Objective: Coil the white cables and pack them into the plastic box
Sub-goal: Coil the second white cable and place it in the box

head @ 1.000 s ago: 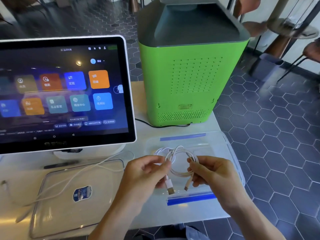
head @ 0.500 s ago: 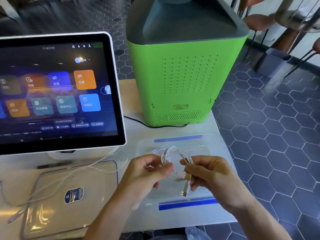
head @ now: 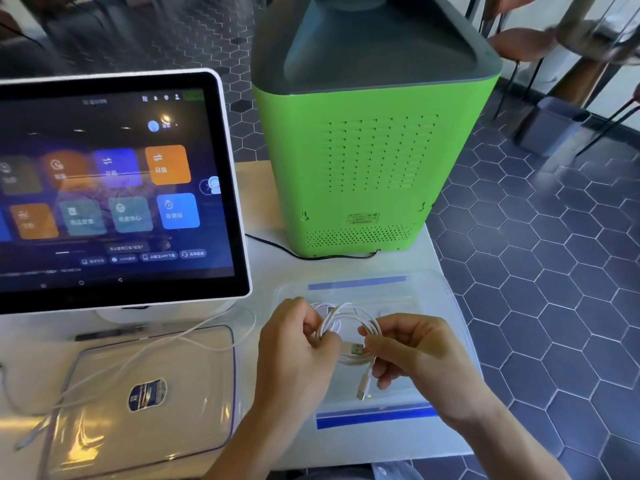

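Since a second ago: both plug ends tucked in closer to the coil, USB plug now lying across it between the two hands

Far left on the desk (head: 346, 448): one loose white cable (head: 194, 336) not yet coiled, trailing over the clear lid (head: 104, 441), lid lying flat beside the box with a dark blue oval sticker (head: 147, 394), its print too small to read

Behind the lid: touchscreen terminal (head: 114, 188) showing coloured tiles with Chinese labels, mostly blurred; orange tile apparently reading 日结, others not legible with any certainty

Centre: left hand (head: 294, 355) closed around the near-left side of the coiled white cable (head: 346, 320), pinching the loops together

Just right: right hand (head: 419, 355) gripping the coil's other side near the USB plug (head: 356, 348), smaller connector (head: 362, 389) dangling below

Coil held just above the open plastic box (head: 426, 292), blue strips along far and near rims, apparently nothing inside yet

Behind the box: green vented appliance (head: 363, 161) with a small rating label low down, unreadable

Progress, as a judgement: first cable wound and nearly secured but not yet in the box; second cable untouched, so roughly under halfway
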